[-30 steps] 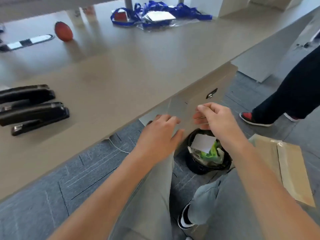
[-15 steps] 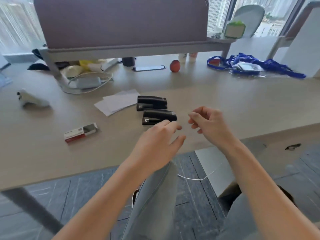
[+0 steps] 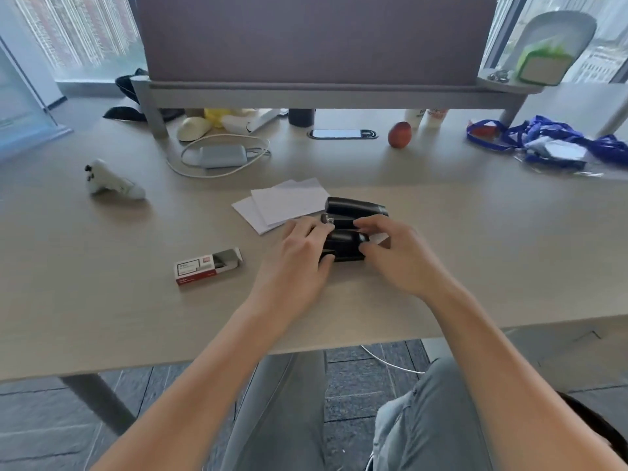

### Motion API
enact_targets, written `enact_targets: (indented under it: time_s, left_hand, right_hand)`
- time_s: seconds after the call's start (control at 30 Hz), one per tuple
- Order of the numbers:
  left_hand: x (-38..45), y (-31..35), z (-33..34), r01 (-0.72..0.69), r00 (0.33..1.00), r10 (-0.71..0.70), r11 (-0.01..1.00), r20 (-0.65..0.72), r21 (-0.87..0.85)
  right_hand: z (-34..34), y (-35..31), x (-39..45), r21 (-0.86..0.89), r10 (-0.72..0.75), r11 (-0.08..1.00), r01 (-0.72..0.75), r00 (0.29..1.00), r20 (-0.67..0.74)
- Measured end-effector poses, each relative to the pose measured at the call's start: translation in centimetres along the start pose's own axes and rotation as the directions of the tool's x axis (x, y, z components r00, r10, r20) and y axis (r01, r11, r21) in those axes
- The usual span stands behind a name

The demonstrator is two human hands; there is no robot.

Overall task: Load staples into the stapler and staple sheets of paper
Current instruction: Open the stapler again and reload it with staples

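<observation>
Two black staplers lie side by side in the middle of the desk. My left hand wraps the left end of the near stapler. My right hand pinches its right end between thumb and fingers, and a small pale piece shows at those fingertips, too blurred to name. The far stapler lies just behind, untouched. White paper sheets lie fanned to the left of the staplers. A red and white staple box lies open at its right end, left of my left hand.
A white controller lies far left. A grey power brick with a white cable, a red ball and blue lanyards sit along the back under a screen riser. The desk's front edge runs above my knees.
My view swung up from the bin on the floor to the desk. Both hands moved forward from the air above the desk edge and closed on the near stapler.
</observation>
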State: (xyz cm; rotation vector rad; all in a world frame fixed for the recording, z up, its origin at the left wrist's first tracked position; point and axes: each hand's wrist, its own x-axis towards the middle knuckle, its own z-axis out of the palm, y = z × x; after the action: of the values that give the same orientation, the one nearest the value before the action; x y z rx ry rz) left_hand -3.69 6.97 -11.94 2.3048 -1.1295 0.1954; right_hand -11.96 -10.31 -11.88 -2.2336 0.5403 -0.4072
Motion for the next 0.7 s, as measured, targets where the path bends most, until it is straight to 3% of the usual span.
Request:
enact_targets:
  time_s: [0.07, 0.13, 0.2, 0.37, 0.7]
  left_hand:
    - [0.5, -0.4, 0.6, 0.005, 1.0, -0.005, 1.0, -0.006, 0.008]
    - [0.7, -0.7, 0.9, 0.013, 1.0, -0.013, 1.0, -0.02, -0.004]
    - [0.7, -0.8, 0.9, 0.026, 0.999, -0.027, 0.999, -0.021, -0.022]
    - [0.3, -1.2, 0.1, 0.08, 0.996, -0.081, 0.995, -0.03, -0.052]
    - [1.2, -1.7, 0.7, 0.092, 0.993, -0.096, 0.994, -0.075, -0.061]
  right_hand:
    - [-0.3, 0.3, 1.1, 0.053, 0.052, 0.998, -0.044, 0.985, -0.166]
    - [-0.6, 0.9, 2.6, -0.067, 0.039, 0.996, -0.059, 0.961, -0.275]
    - [-0.8, 0.8, 3.9, -0.151, -0.007, 0.988, -0.032, 0.968, -0.251]
    - [-0.5, 0.6, 6.8, -0.178, -0.134, 0.975, 0.137, 0.991, 0.03]
    - [-4.0, 5.0, 3.4, -0.229, -0.137, 0.966, 0.12, 0.989, -0.06]
